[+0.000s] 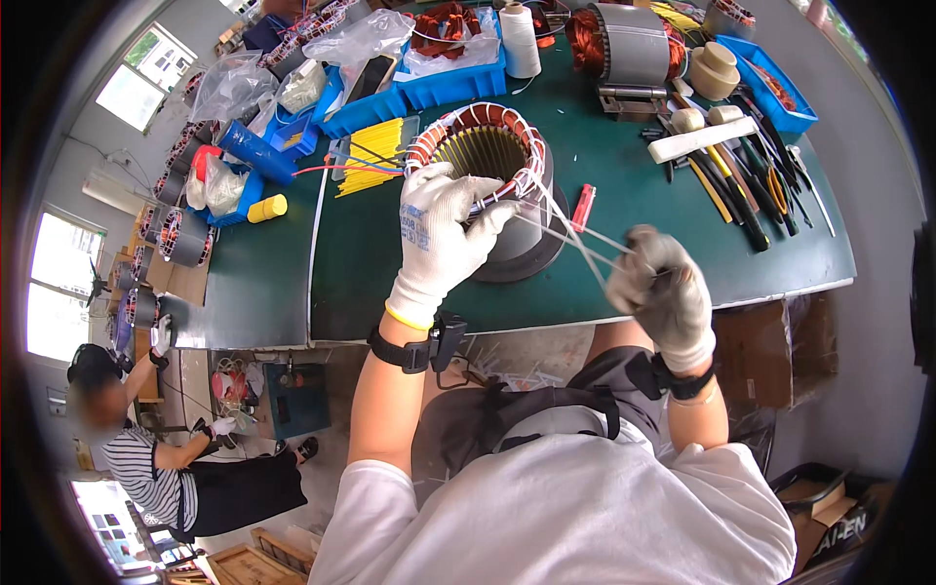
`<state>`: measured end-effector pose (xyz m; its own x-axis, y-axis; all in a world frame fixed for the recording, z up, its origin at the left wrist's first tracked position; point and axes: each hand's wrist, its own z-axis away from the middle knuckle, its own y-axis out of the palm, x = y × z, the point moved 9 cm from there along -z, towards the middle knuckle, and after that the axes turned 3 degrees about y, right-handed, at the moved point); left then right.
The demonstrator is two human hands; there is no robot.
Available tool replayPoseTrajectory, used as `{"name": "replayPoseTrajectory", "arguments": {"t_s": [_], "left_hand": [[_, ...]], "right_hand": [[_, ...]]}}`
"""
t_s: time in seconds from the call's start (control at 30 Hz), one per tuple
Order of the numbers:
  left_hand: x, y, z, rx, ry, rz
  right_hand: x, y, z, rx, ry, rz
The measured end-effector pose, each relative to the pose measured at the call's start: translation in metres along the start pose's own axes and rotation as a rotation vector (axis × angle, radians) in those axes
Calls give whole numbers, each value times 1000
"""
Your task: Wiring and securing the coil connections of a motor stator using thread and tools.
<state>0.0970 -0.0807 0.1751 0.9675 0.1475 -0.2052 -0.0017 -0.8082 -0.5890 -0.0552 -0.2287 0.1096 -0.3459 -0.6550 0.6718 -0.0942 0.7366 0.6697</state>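
Observation:
A motor stator (478, 146) with copper windings stands on a dark round base at the near middle of the green bench. White cord is laced around its winding ring. My left hand (439, 229), in a white glove, is closed on the near left rim of the windings, thumb toward the cord. From the ring's right side, strands of white cord (575, 237) stretch taut to my right hand (668, 292). That gloved hand is closed around the cord, a bit blurred, off the bench's front edge. Red and blue leads (341, 169) run out leftward from the stator.
Yellow sticks (370, 156) lie left of the stator; a red cutter-like tool (584, 208) lies right. Mallets and hand tools (731, 166) spread farther right. Blue bins (453, 88), a thread cone (520, 41) and another stator (629, 47) stand behind. A person (146, 458) works at far left.

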Motion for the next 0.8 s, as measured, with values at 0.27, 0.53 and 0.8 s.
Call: {"name": "replayPoseTrajectory", "arguments": {"t_s": [0.27, 0.53, 0.8], "left_hand": [[0, 1, 2, 5, -7, 4], [-2, 4, -2, 79, -11, 65], [3, 18, -18, 366, -106, 138]], "right_hand": [[88, -129, 111, -500, -392, -331], [74, -91, 68, -755, -16, 1263], [-38, -16, -63, -476, -23, 1031]]}}
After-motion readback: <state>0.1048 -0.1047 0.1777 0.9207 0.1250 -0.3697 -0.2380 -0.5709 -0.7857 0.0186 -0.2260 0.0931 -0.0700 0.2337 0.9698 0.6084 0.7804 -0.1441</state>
